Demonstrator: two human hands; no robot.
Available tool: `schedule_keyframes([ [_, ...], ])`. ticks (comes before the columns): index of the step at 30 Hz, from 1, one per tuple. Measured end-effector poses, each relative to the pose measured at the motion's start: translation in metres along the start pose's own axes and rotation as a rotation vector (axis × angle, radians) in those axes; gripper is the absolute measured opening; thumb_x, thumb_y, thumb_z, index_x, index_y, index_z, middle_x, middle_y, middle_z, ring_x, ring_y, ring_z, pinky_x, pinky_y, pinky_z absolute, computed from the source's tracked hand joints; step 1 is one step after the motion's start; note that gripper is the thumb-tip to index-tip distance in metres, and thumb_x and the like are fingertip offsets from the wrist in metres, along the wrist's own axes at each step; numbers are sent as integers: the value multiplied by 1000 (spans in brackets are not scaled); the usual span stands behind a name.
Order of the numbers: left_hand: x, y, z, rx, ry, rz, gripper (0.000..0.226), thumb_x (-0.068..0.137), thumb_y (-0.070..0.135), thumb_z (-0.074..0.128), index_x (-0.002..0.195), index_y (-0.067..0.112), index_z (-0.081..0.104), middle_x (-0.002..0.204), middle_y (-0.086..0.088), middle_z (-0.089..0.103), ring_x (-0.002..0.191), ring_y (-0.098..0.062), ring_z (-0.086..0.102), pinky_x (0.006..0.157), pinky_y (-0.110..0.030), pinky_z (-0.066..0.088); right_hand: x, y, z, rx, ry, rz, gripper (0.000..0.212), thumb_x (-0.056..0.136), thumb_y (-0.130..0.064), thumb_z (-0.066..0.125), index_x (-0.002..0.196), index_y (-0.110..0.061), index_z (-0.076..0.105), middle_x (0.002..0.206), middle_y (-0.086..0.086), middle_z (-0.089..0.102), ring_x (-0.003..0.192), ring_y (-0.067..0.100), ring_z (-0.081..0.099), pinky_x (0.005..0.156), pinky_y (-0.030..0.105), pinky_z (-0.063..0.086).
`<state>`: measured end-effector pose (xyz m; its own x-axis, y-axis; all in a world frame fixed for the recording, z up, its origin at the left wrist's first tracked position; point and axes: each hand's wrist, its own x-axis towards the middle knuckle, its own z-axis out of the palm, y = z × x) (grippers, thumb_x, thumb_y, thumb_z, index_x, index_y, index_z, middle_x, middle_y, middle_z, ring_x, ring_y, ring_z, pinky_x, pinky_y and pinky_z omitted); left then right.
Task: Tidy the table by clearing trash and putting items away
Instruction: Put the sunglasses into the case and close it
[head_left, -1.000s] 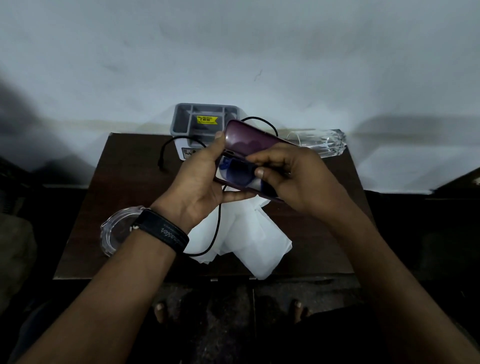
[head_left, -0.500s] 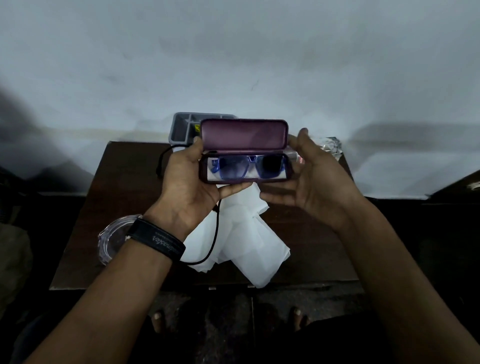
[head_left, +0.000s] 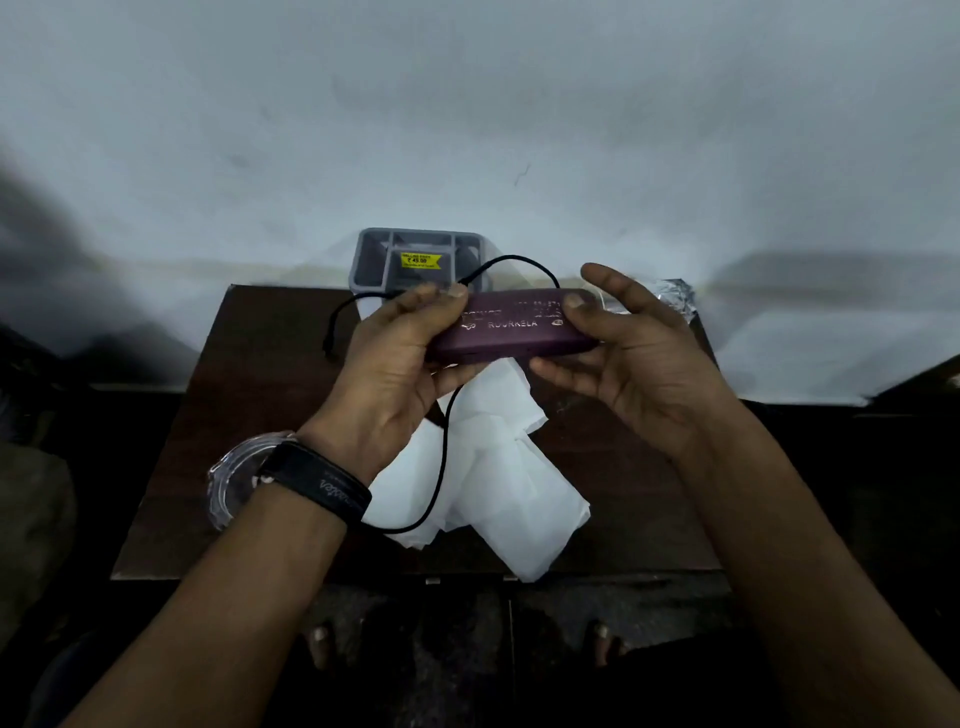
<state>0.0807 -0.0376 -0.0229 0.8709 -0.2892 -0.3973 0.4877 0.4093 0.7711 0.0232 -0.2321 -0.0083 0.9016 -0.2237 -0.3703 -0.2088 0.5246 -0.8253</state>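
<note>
At nine o'clock on the dark table (head_left: 260, 415) I see a clear round lid (head_left: 228, 483) half hidden by my wrist, with its black band (head_left: 317, 486) above it. My left hand (head_left: 395, 369) pinches the left end of the purple glasses case (head_left: 514, 325), thumb under and fingertips on top; the case is shut and held in the air above the table's centre. Under it lies a crumpled white paper (head_left: 488, 467) with a black cable (head_left: 441, 441) looping across it from six o'clock up toward twelve, where a grey organiser (head_left: 369, 260) stands against the wall. My right hand (head_left: 639, 358) supports the case's right end, thumb on top, the other fingers spread loosely. At two o'clock lies a crumpled clear bottle (head_left: 675, 296). My worry: the cable runs close under my left palm, so moving the case toward the organiser could snag it and drag the paper off the near edge
</note>
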Motion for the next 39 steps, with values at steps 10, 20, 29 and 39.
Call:
schedule_keyframes([
  [10, 4, -2, -5, -20, 140, 128, 68, 75, 11, 89, 135, 0, 59, 114, -17, 77, 98, -26, 78, 84, -42, 64, 4, 0, -5, -15, 3, -19, 57, 82, -15, 75, 133, 7, 60, 127, 23, 71, 101, 31, 76, 85, 42, 64],
  [20, 3, 2, -8, -25, 138, 134, 79, 59, 16, 92, 131, 3, 61, 113, -18, 77, 96, -27, 79, 81, -40, 64, 6, 4, -3, -85, 54, -114, 37, 93, -6, 72, 129, -8, 63, 122, 16, 71, 99, 25, 76, 83, 39, 64],
  [29, -4, 21, -27, -26, 267, 160, 30, 86, 6, 80, 110, 10, 64, 99, -7, 76, 85, -15, 76, 69, -29, 63, 10, 24, 31, -757, -145, -407, 66, 78, -6, 87, 137, -17, 60, 125, -4, 67, 110, 7, 70, 91, 20, 57],
  [39, -24, 54, -91, 2, 431, 191, 45, 90, 9, 76, 133, 4, 62, 126, -14, 72, 93, -15, 70, 78, -27, 63, 28, 67, 105, -1518, -324, -756, 73, 79, -36, 83, 146, -23, 55, 142, -2, 57, 135, 22, 49, 115, 48, 35],
])
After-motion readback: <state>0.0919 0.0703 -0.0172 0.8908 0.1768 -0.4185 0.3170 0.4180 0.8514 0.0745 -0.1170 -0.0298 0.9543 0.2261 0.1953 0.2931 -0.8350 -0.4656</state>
